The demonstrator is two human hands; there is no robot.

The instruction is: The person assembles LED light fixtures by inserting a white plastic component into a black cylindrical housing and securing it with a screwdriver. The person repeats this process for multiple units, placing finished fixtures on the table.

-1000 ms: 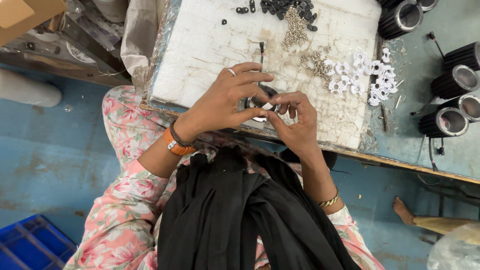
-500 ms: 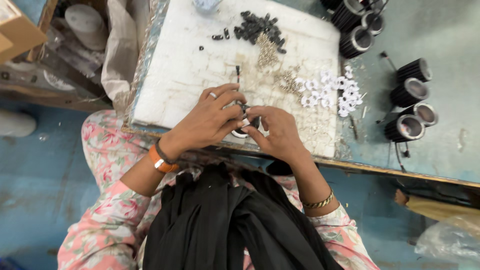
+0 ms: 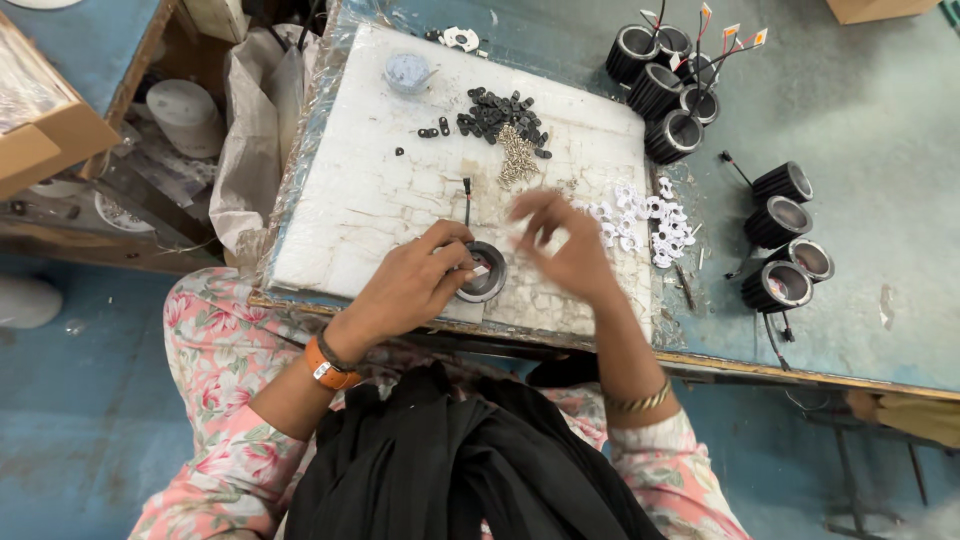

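Observation:
My left hand (image 3: 415, 283) grips a round black lamp housing (image 3: 483, 272) that rests near the front edge of a white foam board (image 3: 370, 200). A short black wire (image 3: 466, 198) runs up from the housing across the board. My right hand (image 3: 562, 248) is blurred and hovers just right of the housing, fingers spread, holding nothing that I can make out. A scatter of small white plastic pieces (image 3: 645, 222) lies right of that hand. Behind it sit a heap of small metal screws (image 3: 516, 160) and a pile of small black parts (image 3: 500, 112).
Several black ribbed lamp housings stand on the blue-grey table, one group at the back (image 3: 665, 85) and one at the right (image 3: 782, 240). A small round lid (image 3: 407, 72) sits on the board's far side. A cardboard box (image 3: 40, 120) and a plastic bag (image 3: 255, 130) are at the left.
My right hand has let go of the housing and moved up and to the right. My left hand stays on the housing. The camera view has shifted so the board sits lower in frame.

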